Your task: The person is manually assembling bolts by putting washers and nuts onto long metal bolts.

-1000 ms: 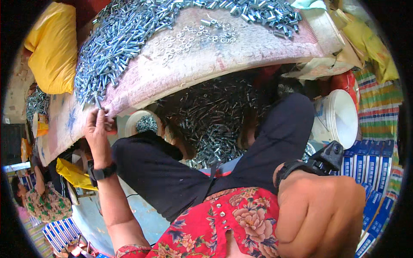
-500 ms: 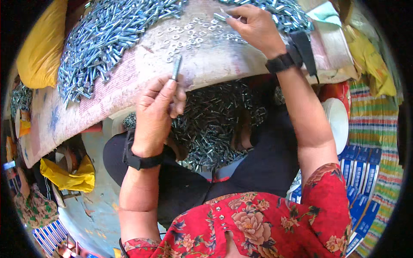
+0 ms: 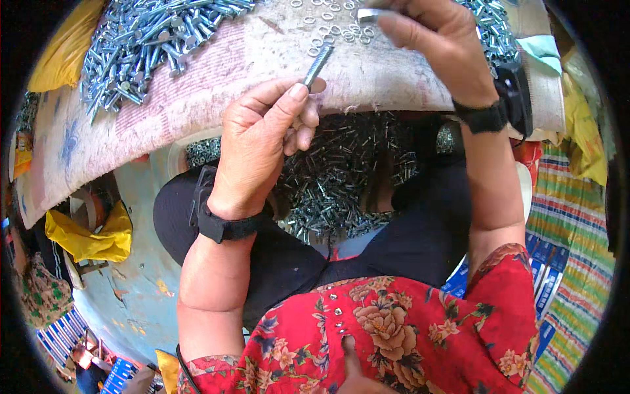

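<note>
My left hand (image 3: 269, 134) is closed, with thumb and fingers pinching a zinc-coloured bolt (image 3: 319, 65) whose threaded end points up and away. Its head is partly hidden by the fingers. Past the bolt's tip, small loose washers (image 3: 325, 31) lie scattered on the cloth-covered table (image 3: 275, 59). My right hand (image 3: 443, 46) is raised over the table's far right part, near the washers. Between its thumb and fingers is a small shiny metal piece (image 3: 371, 13), too blurred to name.
Bolts are heaped on the table at the left (image 3: 141, 56), with another bolt pile (image 3: 495, 36) at the right. Below the table edge, between my legs, lies a dark mass of bolts (image 3: 335, 190). A yellow bag (image 3: 92, 236) lies lower left; striped sheeting (image 3: 571, 223) covers the right side.
My left hand has moved right with the bolt, toward the washers. My right hand has shifted right and still pinches metal. The whole view has shifted, putting the table higher in the picture.
</note>
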Motion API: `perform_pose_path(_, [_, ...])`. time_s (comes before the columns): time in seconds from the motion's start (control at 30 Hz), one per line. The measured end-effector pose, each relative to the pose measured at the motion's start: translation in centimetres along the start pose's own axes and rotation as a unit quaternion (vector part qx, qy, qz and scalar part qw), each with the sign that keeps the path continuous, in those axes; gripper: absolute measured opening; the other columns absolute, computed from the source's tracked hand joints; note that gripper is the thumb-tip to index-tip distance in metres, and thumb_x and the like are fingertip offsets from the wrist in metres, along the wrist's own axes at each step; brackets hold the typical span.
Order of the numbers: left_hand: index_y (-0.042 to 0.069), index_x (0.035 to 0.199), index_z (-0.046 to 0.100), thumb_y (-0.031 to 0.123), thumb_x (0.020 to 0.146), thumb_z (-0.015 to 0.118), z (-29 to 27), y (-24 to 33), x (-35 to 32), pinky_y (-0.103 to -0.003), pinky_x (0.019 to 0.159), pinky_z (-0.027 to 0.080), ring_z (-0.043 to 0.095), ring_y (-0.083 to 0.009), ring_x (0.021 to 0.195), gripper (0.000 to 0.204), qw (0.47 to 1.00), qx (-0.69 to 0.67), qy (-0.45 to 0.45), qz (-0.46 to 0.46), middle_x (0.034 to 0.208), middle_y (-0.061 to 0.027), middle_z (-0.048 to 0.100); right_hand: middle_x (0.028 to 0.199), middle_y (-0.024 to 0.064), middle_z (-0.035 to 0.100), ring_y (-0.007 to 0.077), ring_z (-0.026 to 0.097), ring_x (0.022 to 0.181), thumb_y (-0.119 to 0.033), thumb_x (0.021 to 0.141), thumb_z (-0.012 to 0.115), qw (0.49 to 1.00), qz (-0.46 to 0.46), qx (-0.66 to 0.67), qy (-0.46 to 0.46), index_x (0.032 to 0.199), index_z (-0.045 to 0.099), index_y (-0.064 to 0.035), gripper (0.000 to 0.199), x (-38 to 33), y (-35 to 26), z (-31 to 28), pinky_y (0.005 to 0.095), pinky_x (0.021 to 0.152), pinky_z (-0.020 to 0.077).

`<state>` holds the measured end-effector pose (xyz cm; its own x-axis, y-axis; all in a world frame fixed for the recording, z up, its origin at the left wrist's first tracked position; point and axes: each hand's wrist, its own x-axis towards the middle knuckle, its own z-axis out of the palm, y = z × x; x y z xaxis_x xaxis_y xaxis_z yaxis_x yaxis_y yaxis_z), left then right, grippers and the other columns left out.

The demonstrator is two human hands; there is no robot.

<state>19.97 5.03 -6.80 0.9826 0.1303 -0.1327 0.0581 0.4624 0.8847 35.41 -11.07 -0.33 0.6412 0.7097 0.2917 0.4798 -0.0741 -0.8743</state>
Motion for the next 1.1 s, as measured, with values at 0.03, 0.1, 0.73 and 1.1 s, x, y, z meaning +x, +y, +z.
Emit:
perform_pose_path(0.03, [-0.001,0.099,0.059,0.018,0.088,0.049,0.1,0.0,-0.2,-0.015,0.041,0.027,0.045,-0.0037,0.049,0.024,1.000,0.026,0.007,0.007,0.067,0.0008,0.056,0.073,0.0021,0.059,0.0082,0.053,0.064,-0.008,0.081,0.058,0.998,-0.006,-0.051,-0.030,0.090,0.061,-0.0001,0.013,-0.8,-0.5,0.7,0.0217,0.058,0.0428])
perform_pose_path(0.1, [0.000,0.098,0.059,0.018,0.088,0.049,0.1,0.0,-0.6,-0.015,0.041,0.027,0.044,-0.0034,0.049,0.023,0.999,0.039,0.002,0.004,0.067,0.0011,0.055,0.083,0.0025,0.059,0.0072,0.052,0.072,-0.001,0.080,0.057,0.992,-0.020,-0.085,-0.092,0.097,0.061,-0.0003,0.017,-1.9,-1.1,1.6,0.0187,0.065,0.0414])
perform_pose_path(0.73, [0.002,0.101,0.058,0.015,0.089,0.049,-0.9,-0.2,-2.9,-0.017,0.045,0.036,0.046,-0.0034,0.052,0.020,0.963,0.225,-0.141,0.044,0.064,0.0028,0.052,0.058,-0.0010,0.050,0.0036,0.045,0.048,-0.018,0.081,0.062,0.997,0.030,-0.031,-0.070,0.079,0.054,-0.0017,0.018,-5.7,-1.6,7.6,0.0191,0.043,0.0363])
perform_pose_path(1.1, [0.000,0.099,0.058,0.017,0.089,0.049,-1.2,0.4,-2.7,-0.016,0.043,0.025,0.034,-0.0017,0.049,0.022,0.998,0.052,-0.023,0.002,0.062,0.0050,0.044,0.073,0.0021,0.060,0.0066,0.052,0.067,-0.009,0.080,0.058,0.965,0.040,-0.173,0.194,0.087,0.061,-0.0003,0.012,-8.9,2.4,0.2,0.0214,0.062,0.0434])
